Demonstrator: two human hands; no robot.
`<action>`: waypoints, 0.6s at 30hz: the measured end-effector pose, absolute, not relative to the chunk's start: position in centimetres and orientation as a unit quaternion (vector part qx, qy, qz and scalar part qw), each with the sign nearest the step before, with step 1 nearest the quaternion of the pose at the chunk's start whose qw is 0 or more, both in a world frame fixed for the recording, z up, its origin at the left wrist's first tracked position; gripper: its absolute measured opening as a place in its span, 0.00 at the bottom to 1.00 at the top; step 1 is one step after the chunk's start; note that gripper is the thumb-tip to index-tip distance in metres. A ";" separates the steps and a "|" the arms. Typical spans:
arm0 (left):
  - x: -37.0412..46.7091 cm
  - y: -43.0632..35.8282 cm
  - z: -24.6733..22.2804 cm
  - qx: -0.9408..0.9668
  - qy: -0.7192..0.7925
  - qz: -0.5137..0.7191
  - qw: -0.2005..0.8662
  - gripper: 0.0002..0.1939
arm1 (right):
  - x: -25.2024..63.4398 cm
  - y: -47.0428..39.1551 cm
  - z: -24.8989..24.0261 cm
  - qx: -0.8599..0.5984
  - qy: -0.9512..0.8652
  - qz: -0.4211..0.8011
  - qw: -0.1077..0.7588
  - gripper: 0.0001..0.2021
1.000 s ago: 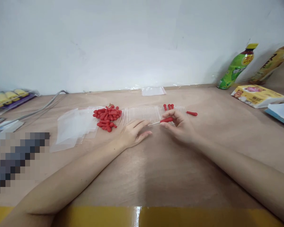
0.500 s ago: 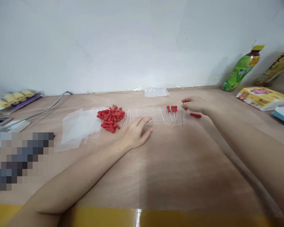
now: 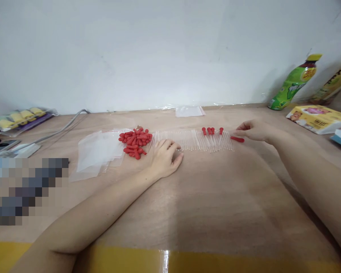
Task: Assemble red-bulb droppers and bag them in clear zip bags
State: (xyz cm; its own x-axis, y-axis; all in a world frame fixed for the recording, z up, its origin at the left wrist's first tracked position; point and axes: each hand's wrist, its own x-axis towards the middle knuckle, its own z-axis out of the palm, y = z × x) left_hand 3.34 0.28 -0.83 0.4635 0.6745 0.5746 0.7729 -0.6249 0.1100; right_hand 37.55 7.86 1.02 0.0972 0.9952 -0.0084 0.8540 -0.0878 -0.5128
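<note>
At the left we see a grey cable [image 3: 65, 122] on the surface [image 3: 216, 212], then clear plastic bags [image 3: 91, 156] overlapping flat. A heap of red rubber bulbs [image 3: 135, 140] lies just beside them. Next comes our left hand [image 3: 165, 159], resting low, fingers loosely bent and thumb spread away from them; we see nothing gripped in it. It covers part of a row of thin clear tubes [image 3: 187, 140], which runs on rightward, most pointing away from us. Four red bulbs [image 3: 221, 131] stand at the far ends of tubes near the row's right end. Just past that lies a lone red bulb [image 3: 238, 140], its long axis nearly crosswise, the fatter end to the right. Our right hand [image 3: 252, 131] is the nearer one: the bulb is just on our side of its fingertips. Thumb and fingers come close together, but we cannot tell whether they pinch anything. Further right, a green bottle [image 3: 294, 85] leans against the wall.
</note>
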 end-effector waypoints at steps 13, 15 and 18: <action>11.3 5.6 1.8 -0.765 -0.623 -0.140 0.081 0.20 | 37.5 7.6 -0.3 -0.704 -0.626 0.289 0.171 0.07; 12.5 6.3 2.1 -0.751 -0.646 -0.120 0.064 0.23 | 37.4 7.5 -0.1 -0.717 -0.620 0.269 0.171 0.07; 13.4 7.1 2.2 -0.733 -0.671 -0.115 0.011 0.21 | 37.2 7.3 0.4 -0.732 -0.618 0.227 0.175 0.08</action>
